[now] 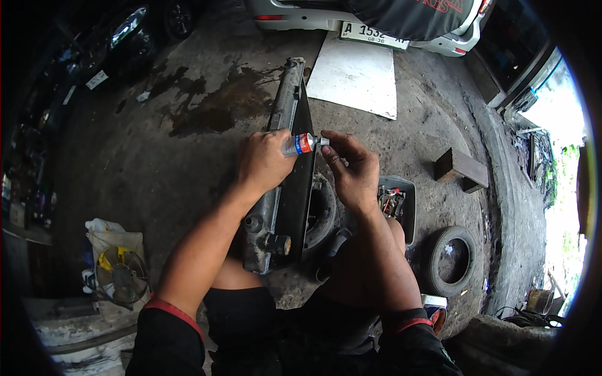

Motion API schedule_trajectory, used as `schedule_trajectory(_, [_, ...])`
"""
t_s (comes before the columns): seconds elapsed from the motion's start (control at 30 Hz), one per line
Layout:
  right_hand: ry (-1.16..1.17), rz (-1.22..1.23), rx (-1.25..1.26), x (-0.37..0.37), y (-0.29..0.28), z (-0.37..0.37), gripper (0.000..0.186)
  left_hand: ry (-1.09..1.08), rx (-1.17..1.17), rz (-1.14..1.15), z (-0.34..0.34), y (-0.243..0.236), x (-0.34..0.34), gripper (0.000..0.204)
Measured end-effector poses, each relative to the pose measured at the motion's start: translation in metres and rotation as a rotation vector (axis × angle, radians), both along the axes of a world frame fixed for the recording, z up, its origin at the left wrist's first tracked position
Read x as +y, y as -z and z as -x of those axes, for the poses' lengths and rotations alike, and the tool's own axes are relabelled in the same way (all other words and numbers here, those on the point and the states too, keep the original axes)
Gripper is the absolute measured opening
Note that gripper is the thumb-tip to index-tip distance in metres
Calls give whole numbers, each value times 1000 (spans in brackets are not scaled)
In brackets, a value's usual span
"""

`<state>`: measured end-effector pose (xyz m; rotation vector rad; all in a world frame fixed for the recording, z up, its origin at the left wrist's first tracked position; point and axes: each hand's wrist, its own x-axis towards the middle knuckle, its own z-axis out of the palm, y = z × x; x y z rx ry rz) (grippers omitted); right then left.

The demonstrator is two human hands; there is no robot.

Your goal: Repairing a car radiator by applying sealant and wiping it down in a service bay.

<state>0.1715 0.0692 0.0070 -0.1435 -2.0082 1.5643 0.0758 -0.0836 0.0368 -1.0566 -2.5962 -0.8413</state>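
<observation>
My left hand (pixel 266 160) is closed around a silver squeeze tube (pixel 302 143) with a red and blue label, its neck pointing right. At that end my right hand (pixel 356 166) pinches a small pale cap (pixel 324 142) between thumb and fingers. Whether the cap is still joined to the neck is hard to make out. Below both hands a car radiator (pixel 269 210) stands on its edge, its grey tank side up and its dark core facing right. A pipe stub (pixel 279 245) sticks out at its near end.
A tire (pixel 321 210) lies behind the radiator, beside a bin (pixel 409 210) of tools. Further right are a metal block (pixel 461 168) and a small tire (pixel 467 276). A white sheet (pixel 351 81) lies before a parked car (pixel 301 17). A fan (pixel 121 272) stands left; a dark stain marks the floor.
</observation>
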Motion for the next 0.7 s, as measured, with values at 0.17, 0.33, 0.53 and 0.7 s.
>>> schedule_trajectory(0.17, [-5, -4, -16, -1, -2, 0, 25, 38, 8, -56, 0, 3, 2, 18])
schedule_trajectory(0.33, [-14, -84, 3, 2, -4, -1, 25, 55, 16, 5, -4, -3, 4, 13])
schedule_trajectory(0.53, [12, -270, -92, 10, -17, -5, 23, 103, 26, -1, -2, 3, 7, 12])
schedule_trajectory(0.7, [30, -404, -49, 13, -16, -8, 23, 111, 34, 10, -6, 2, 9, 11])
